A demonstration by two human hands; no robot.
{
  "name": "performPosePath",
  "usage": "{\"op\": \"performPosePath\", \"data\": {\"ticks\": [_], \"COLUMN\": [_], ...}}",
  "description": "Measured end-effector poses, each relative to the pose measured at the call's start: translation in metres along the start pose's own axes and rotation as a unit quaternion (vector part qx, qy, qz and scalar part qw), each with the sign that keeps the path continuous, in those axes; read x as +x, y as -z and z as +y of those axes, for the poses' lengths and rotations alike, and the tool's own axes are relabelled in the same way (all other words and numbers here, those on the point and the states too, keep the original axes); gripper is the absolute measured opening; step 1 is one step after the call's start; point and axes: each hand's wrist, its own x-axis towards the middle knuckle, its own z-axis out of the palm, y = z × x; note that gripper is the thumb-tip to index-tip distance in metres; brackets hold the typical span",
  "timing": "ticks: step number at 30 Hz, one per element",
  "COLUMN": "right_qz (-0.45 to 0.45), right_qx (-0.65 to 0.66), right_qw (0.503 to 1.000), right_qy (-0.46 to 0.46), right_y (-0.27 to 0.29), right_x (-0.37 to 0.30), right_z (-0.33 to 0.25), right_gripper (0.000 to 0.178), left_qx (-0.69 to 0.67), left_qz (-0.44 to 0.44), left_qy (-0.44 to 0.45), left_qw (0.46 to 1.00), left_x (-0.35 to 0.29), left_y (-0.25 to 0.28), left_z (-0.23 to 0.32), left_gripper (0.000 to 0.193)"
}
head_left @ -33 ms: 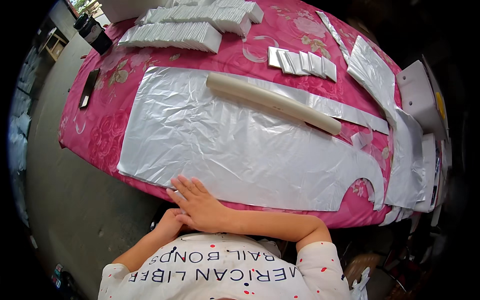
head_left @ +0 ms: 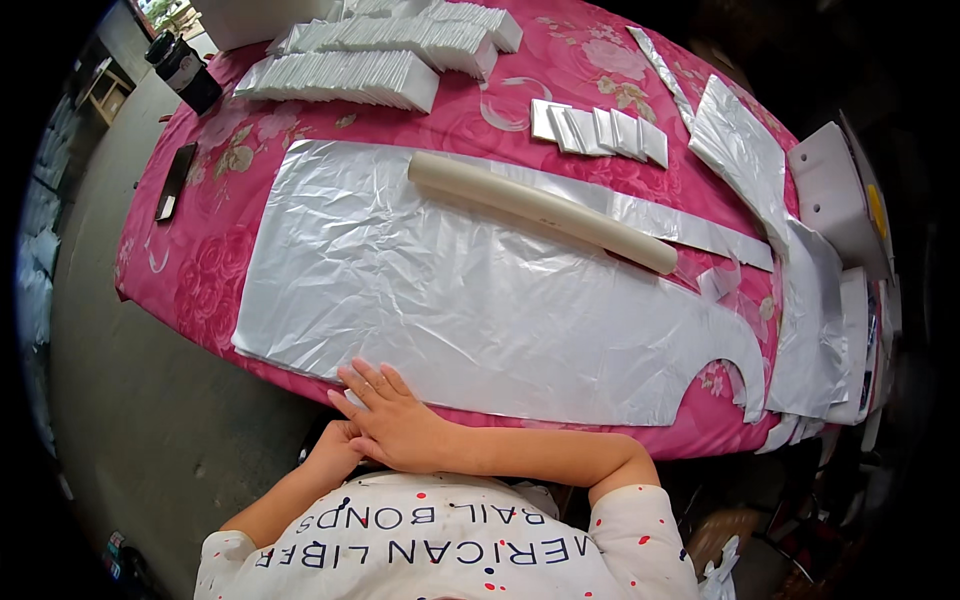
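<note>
A stack of thin silvery-white plastic sheets [head_left: 480, 310] lies across the table, with a rounded cutout near its right end. My right hand [head_left: 400, 420] rests at the near left edge of this stack, fingers stretched out and slightly spread, fingertips on the plastic. Beneath it and to its left is my left hand [head_left: 335, 455], fingers curled in and mostly covered by the right hand. A small whitish bit shows between the hands; I cannot make out what it is. A long beige cardboard tube [head_left: 540, 212] lies slantwise on the sheets' far side.
Rows of folded white packets [head_left: 345, 82] stand at the back left; several more packets [head_left: 600, 132] lie back right. A dark bottle [head_left: 185, 75] and a black strip-like object [head_left: 177, 182] are at left. Loose silver plastic [head_left: 810, 310] and white boxes [head_left: 835, 190] line the right.
The view has shifted very slightly. Both hands keep their places at the sheets' near edge, and the tube and packets lie as before.
</note>
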Motion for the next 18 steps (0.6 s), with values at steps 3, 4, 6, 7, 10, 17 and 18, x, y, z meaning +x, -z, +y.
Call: {"op": "performPosePath", "data": {"ticks": [3, 4, 6, 7, 10, 17, 18], "right_qz": [0.023, -0.005, -0.011, 0.010, 0.135, 0.490, 0.496], "right_qx": [-0.104, -0.161, -0.158, -0.100, -0.051, 0.032, -0.036], "right_qw": [0.993, 0.983, 0.982, 0.990, 0.988, 0.828, 0.811], "right_qy": [0.058, 0.082, 0.102, 0.098, 0.052, -0.270, -0.310], "right_y": [0.026, 0.039, 0.066, 0.082, 0.143, 0.314, 0.332], "right_x": [-0.004, -0.007, -0.015, -0.020, -0.032, -0.085, -0.095], "right_z": [0.006, 0.014, 0.027, 0.033, 0.062, 0.230, 0.250], "right_gripper": [0.037, 0.029, 0.017, 0.012, 0.011, 0.022, 0.025], "left_qx": [0.358, 0.399, 0.413, 0.386, 0.320, 0.292, 0.305], "left_qz": [-0.037, -0.038, -0.020, -0.005, 0.036, -0.023, -0.035], "left_qy": [-0.069, -0.076, -0.131, -0.180, -0.273, -0.259, -0.267], "left_qw": [0.931, 0.913, 0.901, 0.905, 0.906, 0.920, 0.913], "left_x": [-0.007, -0.014, -0.014, -0.012, -0.001, 0.009, 0.011], "left_y": [0.005, -0.005, -0.014, -0.015, -0.016, -0.029, -0.032], "left_z": [0.026, 0.049, 0.064, 0.066, 0.065, 0.070, 0.072], "left_gripper": [0.016, 0.016, 0.016, 0.015, 0.021, 0.026, 0.025]}}
